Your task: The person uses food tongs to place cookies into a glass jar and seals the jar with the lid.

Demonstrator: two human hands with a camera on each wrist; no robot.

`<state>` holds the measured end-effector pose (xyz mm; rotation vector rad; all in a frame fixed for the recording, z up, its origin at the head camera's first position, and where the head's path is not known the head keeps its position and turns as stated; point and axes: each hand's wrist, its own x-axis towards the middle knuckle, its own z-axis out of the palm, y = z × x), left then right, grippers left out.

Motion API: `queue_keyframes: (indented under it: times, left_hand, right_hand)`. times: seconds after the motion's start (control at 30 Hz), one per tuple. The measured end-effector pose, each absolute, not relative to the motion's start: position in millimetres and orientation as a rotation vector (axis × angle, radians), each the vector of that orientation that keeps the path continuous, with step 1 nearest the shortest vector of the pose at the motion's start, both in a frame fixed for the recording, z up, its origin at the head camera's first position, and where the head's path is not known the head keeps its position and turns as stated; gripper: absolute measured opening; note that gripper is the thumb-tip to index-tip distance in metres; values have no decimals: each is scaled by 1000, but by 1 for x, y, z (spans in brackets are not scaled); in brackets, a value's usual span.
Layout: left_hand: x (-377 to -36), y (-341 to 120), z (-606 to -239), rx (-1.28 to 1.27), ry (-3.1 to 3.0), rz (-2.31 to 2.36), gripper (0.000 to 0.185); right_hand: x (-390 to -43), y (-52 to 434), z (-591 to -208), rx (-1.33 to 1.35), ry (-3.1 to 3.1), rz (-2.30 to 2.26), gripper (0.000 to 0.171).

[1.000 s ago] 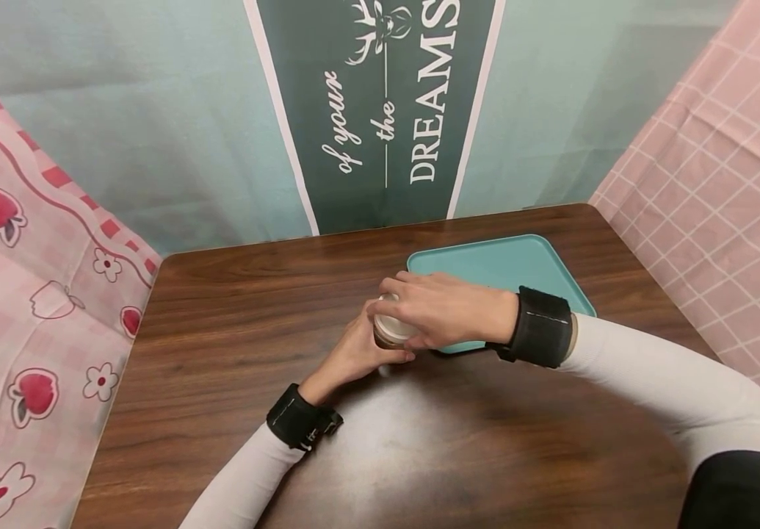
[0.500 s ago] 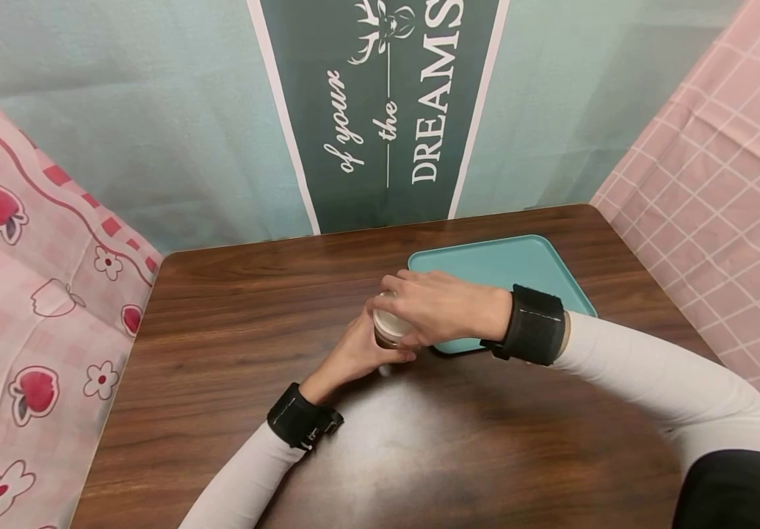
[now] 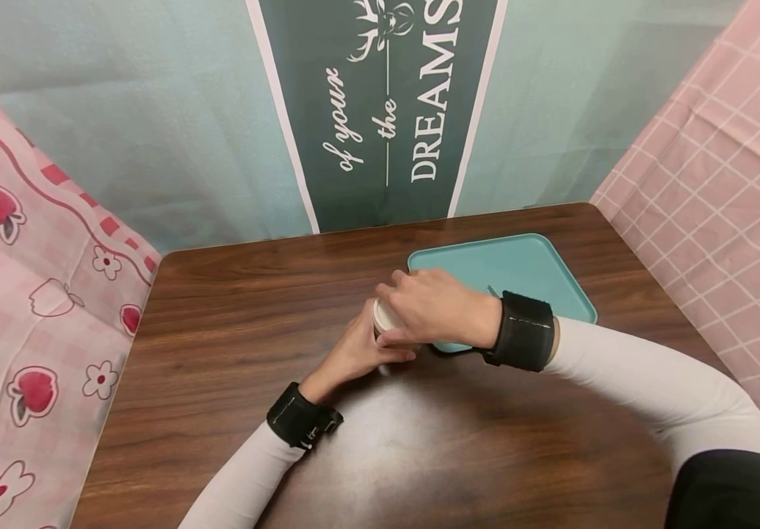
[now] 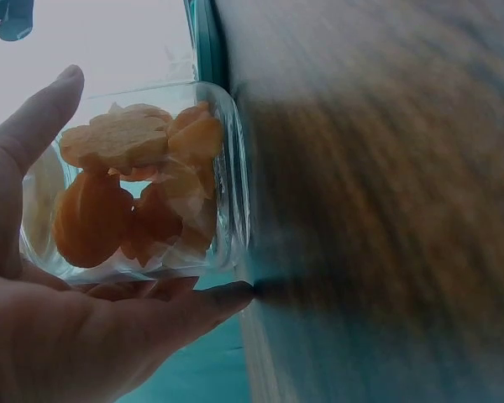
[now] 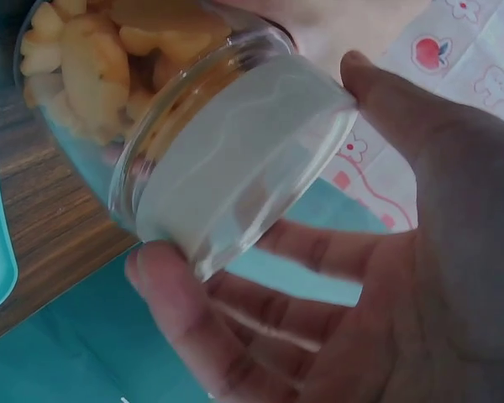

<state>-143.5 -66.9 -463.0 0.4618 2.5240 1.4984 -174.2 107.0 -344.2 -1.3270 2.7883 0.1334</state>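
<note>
A clear glass jar (image 4: 227, 193) holds several orange-tan pieces (image 4: 92, 218), resembling biscuits or dried fruit. It stands on the wooden table in the left wrist view. My left hand (image 3: 353, 349) grips the jar's side, thumb on one side and fingers on the other. Over the top, my right hand (image 3: 442, 308) holds the whitish lid (image 5: 244, 159) by its rim, thumb and fingertips on opposite edges. The lid sits on the jar's mouth in the right wrist view. From the head view, the hands hide most of the jar.
A teal tray (image 3: 518, 261) lies behind and to the right of the jar, partly covered by the right hand. A small grey thing (image 3: 493, 291) shows on it beside the wrist strap. Curtains hang along the table's back, left (image 3: 56, 330) and right edges.
The right hand has turned on the lid, its wrist shifting slightly left and its fingers gathering closer around the rim. The left hand stays still on the jar.
</note>
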Motion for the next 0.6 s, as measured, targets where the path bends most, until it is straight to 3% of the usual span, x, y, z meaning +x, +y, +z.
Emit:
queue_keyframes:
  times: [0.33,0.6]
  left_hand:
    - [-143,-70,-460,505,2520,1494,96]
    - [-144,-69,-462,546,2537,1465,95]
  right_hand:
    - [-174,104,-346,-1256,2806,112,75]
    - [-185,122,-331,-1565,2503,-33,82]
